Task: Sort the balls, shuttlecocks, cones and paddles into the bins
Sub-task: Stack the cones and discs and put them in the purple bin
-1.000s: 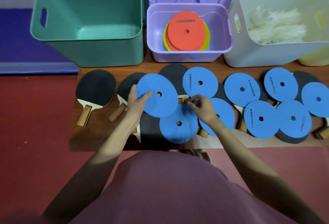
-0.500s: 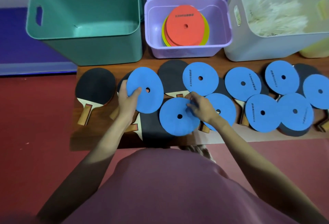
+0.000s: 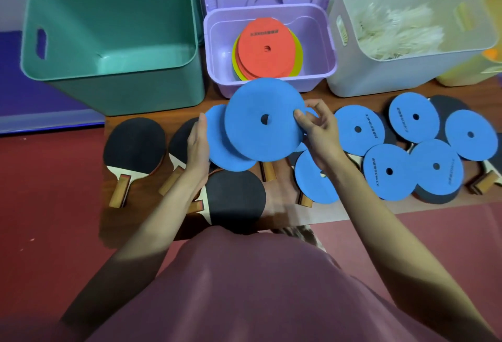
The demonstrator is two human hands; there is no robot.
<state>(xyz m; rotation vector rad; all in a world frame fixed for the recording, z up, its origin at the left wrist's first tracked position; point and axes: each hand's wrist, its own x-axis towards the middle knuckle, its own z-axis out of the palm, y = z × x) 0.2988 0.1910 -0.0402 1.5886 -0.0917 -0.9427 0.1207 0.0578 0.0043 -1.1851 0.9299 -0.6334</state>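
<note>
Just in front of the purple bin [image 3: 271, 87], up off the board, a blue disc [image 3: 255, 135] is held between both hands, tilted toward the camera, hole near its middle. The right hand [image 3: 317, 135] pinches its right edge, thumb on the face, fingers curled behind. A second blue disc [image 3: 220, 146] sits behind and lower left of the first, overlapped by it, and the left hand [image 3: 197, 146] holds that one at its left rim, fingers straight along the edge, thumb side hidden behind the disc.

Below the held pair, a black paddle [image 3: 235, 200] lies flat, and another blue disc [image 3: 312, 181] rests under the right wrist. Off to the right, five more blue discs lie spread over dark paddles on the wooden board [image 3: 271, 203]. To the left, two black paddles [image 3: 134, 146] lie side by side, handles pointing down.

Inside the purple bin: a stack of red discs [image 3: 264, 48] on yellow ones. The green bin [image 3: 108, 78] stands to its left, the white bin [image 3: 353, 78] to its right with white shuttlecocks [image 3: 394, 34] heaped inside.
</note>
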